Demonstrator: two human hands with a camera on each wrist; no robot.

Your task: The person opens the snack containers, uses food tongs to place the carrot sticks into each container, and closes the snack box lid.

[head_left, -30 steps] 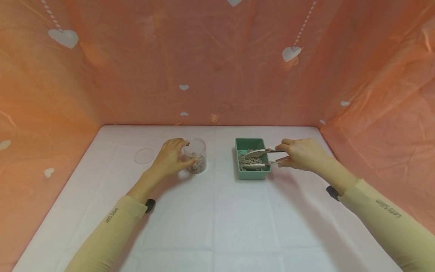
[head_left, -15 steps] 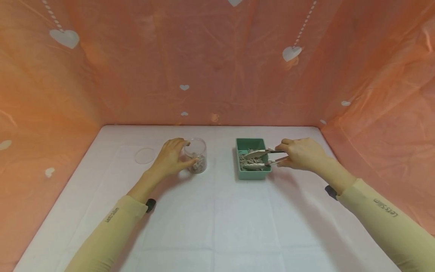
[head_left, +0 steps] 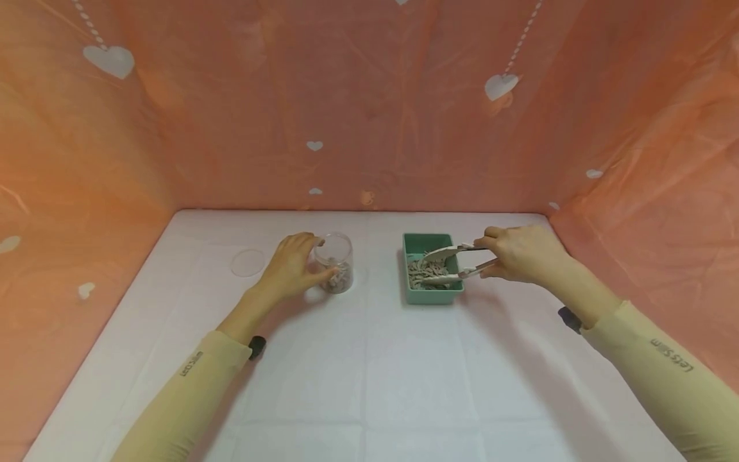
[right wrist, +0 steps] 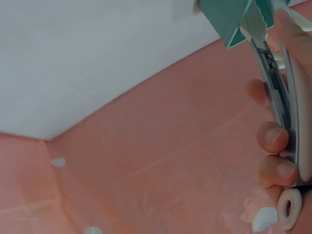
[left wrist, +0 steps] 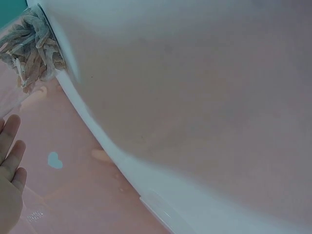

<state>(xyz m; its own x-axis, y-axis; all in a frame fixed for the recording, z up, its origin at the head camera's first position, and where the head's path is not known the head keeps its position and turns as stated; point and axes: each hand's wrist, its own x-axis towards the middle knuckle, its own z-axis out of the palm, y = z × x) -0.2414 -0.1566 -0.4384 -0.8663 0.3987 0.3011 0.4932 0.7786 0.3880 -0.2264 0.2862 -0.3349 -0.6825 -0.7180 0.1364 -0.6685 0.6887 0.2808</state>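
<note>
Fingers and thumb of the left hand (head_left: 288, 264) curve round the left side of a clear jar (head_left: 336, 262), seemingly just steadying it; a clear disc (head_left: 247, 263) lies near that hand, flat on the white table (head_left: 346, 366). The jar stands upright, greyish strips (head_left: 342, 280) in its lower part, its top uncovered. Apart to its right is the green box (head_left: 433, 296), with similar strips inside, and the tongs (head_left: 441, 253) reach in over its right wall, their tips at or just over those strips. The step in hand looks like picking up strips with the tongs, whose arms stand clearly spread, so the next move seems to call for squeezing them together while the jar stays steady. Farthest right, the right hand (head_left: 524, 252) grips the tongs, its fingers curled round them; whether anything is caught between the tips, I cannot tell.
</note>
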